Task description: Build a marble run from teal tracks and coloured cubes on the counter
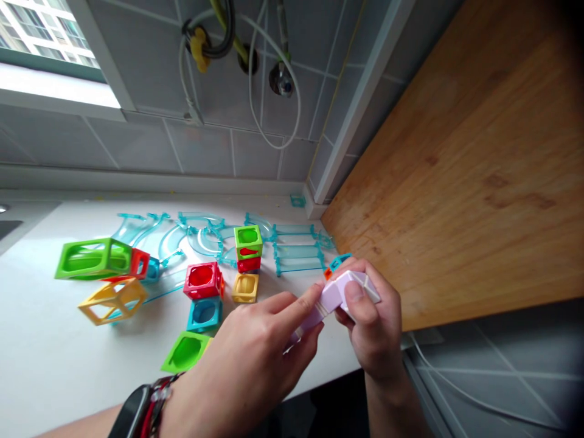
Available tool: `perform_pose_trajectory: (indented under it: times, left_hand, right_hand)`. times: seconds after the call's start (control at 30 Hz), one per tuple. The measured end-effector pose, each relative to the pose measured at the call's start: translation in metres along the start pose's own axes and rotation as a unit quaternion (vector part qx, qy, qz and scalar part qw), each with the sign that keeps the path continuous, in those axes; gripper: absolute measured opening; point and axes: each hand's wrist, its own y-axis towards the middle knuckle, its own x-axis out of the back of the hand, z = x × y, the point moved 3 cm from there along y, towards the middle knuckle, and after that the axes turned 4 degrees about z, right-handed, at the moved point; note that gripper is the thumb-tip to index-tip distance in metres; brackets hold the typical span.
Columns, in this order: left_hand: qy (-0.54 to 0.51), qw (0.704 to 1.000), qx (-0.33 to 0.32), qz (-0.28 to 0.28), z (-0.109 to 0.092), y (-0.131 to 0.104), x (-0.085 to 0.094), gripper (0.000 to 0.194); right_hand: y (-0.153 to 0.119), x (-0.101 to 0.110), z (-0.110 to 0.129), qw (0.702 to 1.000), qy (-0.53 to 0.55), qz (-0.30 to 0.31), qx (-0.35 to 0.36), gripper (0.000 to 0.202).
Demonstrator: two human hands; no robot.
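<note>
Above the right-hand end of the white counter [41, 353], both hands share one lilac-and-white segmented piece [331, 296]. I see the left hand [255, 350], a black watch [131, 413] at its wrist, pinching the piece's lower end, fingers over the top and thumb underneath. The right hand [376, 316] is curled closed around the upper end, thumb pressed flat on it. Just beyond, a blue-and-orange piece [340, 261] peeks out beside the wooden panel [479, 164]. Left of that lie clear blue track pieces [298, 260]; nearer, a yellow cube [245, 289] stands close to a red cube [202, 278].
</note>
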Motion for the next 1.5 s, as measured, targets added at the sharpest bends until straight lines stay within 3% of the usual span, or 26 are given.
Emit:
perform_pose_trajectory:
  times: [0.1, 0.2, 0.37, 0.6, 0.77, 0.87, 0.97, 1.1, 1.17, 1.3, 1.5]
  left_hand:
    - [0.079, 0.996, 0.025, 0.034, -0.002, 0.002, 0.002, 0.050]
    - [0.172, 0.981, 0.045, 0.077, -0.006, 0.002, 0.006, 0.052]
    - [0.305, 0.943, 0.027, 0.129, -0.025, -0.003, 0.025, 0.057]
    - [0.369, 0.909, 0.026, 0.192, -0.058, -0.007, 0.044, 0.050]
    - [0.417, 0.887, 0.011, 0.199, -0.076, 0.000, 0.053, 0.042]
    - [0.432, 0.882, 0.007, 0.189, -0.087, 0.009, 0.065, 0.035]
    - [0.392, 0.903, 0.030, 0.172, -0.098, 0.018, 0.080, 0.025]
    - [0.219, 0.961, 0.050, 0.161, -0.114, 0.024, 0.093, 0.028]
    - [0.128, 0.976, 0.075, 0.156, -0.120, 0.024, 0.094, 0.030]
    - [0.011, 0.982, 0.141, 0.123, -0.124, 0.016, 0.088, 0.035]
    - [-0.030, 0.982, 0.177, 0.056, -0.120, 0.005, 0.064, 0.037]
  right_hand:
    - [0.005, 0.002, -0.001, 0.998, 0.011, 0.038, -0.047, 0.036]
    - [0.009, 0.004, -0.005, 0.987, 0.011, 0.118, -0.107, 0.039]
    - [0.010, -0.004, -0.012, 0.959, 0.038, 0.216, -0.182, 0.042]
    - [0.005, -0.022, -0.014, 0.934, 0.184, 0.229, -0.202, 0.041]
    - [0.001, -0.023, -0.012, 0.903, 0.253, 0.260, -0.232, 0.045]
    - [0.000, -0.018, -0.006, 0.891, 0.301, 0.284, -0.185, 0.048]
    - [0.000, -0.006, 0.005, 0.894, 0.321, 0.302, -0.077, 0.054]
    - [0.001, 0.009, 0.017, 0.905, 0.295, 0.301, 0.055, 0.065]
    - [0.001, 0.013, 0.020, 0.899, 0.308, 0.297, 0.094, 0.070]
    - [0.001, 0.017, 0.021, 0.882, 0.347, 0.282, 0.146, 0.062]
    - [0.003, 0.018, 0.013, 0.897, 0.349, 0.241, 0.125, 0.066]
